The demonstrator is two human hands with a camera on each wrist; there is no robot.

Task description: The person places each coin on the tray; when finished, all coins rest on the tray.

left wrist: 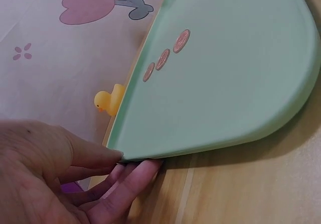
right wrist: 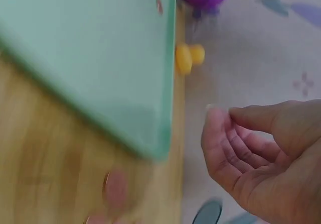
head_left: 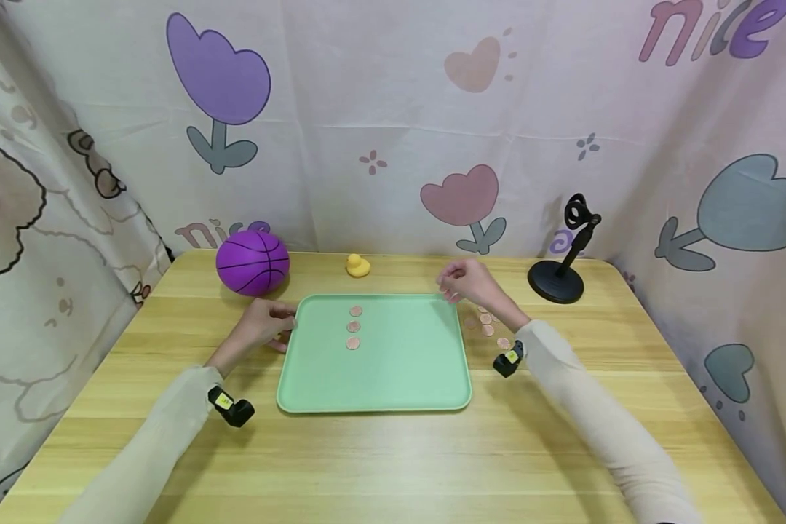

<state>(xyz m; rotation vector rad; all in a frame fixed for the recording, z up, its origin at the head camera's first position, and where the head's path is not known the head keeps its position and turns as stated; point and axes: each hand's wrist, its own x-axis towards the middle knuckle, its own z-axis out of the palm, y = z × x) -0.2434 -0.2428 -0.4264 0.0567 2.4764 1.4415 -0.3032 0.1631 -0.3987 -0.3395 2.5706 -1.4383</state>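
Observation:
A mint green tray (head_left: 406, 364) lies on the wooden table, its near left corner filling much of the left wrist view. Three copper-coloured coins (head_left: 354, 327) form a short row on its left half. My left hand (head_left: 266, 323) grips the tray's left edge, thumb at the rim and fingers underneath (left wrist: 123, 189). Above the far right corner of the tray hovers my right hand (head_left: 468, 282), fingers curled and thumb tip against the index finger (right wrist: 213, 133); no coin shows between them. Several loose coins (head_left: 487, 330) lie right of the tray, partly behind the right forearm.
Behind the tray sits a yellow rubber duck (head_left: 358, 266), with a purple basketball (head_left: 252, 263) to its left. A black stand (head_left: 556, 281) with a round base is at the back right. A patterned curtain (head_left: 367, 145) hangs along the table's far edge.

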